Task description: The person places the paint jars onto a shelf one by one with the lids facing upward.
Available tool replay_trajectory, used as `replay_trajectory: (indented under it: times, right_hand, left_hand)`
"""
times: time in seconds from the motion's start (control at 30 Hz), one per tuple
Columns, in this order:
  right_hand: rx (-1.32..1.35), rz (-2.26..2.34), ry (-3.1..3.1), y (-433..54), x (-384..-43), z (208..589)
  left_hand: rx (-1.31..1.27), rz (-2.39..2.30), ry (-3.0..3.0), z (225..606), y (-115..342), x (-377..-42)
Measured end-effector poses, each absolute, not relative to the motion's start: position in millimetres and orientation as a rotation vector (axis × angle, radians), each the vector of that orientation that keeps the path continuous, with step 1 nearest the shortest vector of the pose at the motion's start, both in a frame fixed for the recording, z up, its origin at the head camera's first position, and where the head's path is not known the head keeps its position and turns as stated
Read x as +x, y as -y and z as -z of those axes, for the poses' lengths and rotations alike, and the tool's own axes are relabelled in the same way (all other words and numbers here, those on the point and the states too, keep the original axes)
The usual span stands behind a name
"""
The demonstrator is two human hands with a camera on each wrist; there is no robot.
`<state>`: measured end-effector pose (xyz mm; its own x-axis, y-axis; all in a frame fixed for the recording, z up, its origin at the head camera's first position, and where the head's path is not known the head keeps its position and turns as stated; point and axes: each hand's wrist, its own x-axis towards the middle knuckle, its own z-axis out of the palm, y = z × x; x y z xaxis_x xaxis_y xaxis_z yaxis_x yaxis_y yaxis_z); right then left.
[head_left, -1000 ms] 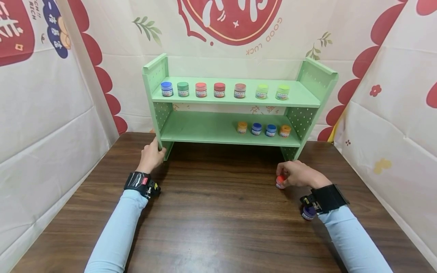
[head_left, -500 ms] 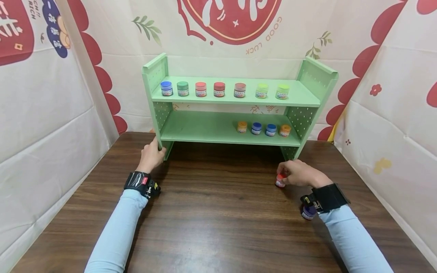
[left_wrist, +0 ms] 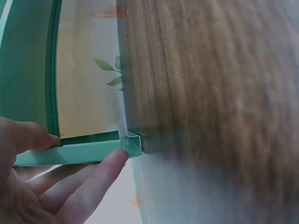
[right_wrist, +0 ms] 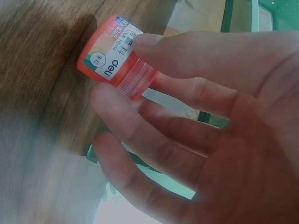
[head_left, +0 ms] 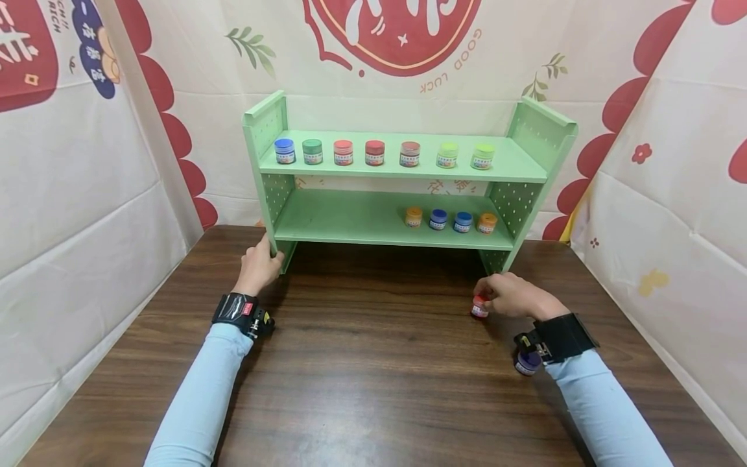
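Observation:
In the head view my left hand (head_left: pixel 257 267) grips the lower front edge of the green shelf's (head_left: pixel 362 238) left side panel. The left wrist view shows the thumb on one face of that panel (left_wrist: pixel 79 153) and the fingers on the other. My right hand (head_left: pixel 516 297) pinches a small red-orange paint jar (head_left: pixel 479 307), close over the table in front of the shelf's right leg. In the right wrist view the paint jar (right_wrist: pixel 110 51) lies between thumb and fingers, its printed label showing. A dark purple jar (head_left: pixel 527 365) stands beside the right wrist, partly hidden by the strap.
Several paint jars, among them a blue one (head_left: pixel 284 151), line the upper shelf. On the right part of the lower board stand several more, including an orange one (head_left: pixel 487 224). Printed cloth (head_left: pixel 671 194) hangs behind and at both sides of the wooden table (head_left: pixel 350 363).
The right hand and the red-orange jar have shifted up very slightly in the head view. My left hand keeps its grip on the shelf, and the other jars stay in place.

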<state>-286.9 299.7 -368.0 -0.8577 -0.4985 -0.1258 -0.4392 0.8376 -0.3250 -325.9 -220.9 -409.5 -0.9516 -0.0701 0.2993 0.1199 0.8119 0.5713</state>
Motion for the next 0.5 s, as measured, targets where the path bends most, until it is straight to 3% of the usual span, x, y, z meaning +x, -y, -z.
replay_trajectory:
  times: [0.5]
  right_hand:
    - [-0.718,0.418,-2.807,-299.7,-286.2,367.6]
  left_hand:
    - [-0.031,0.877,2.7,409.3,220.6,-326.5]
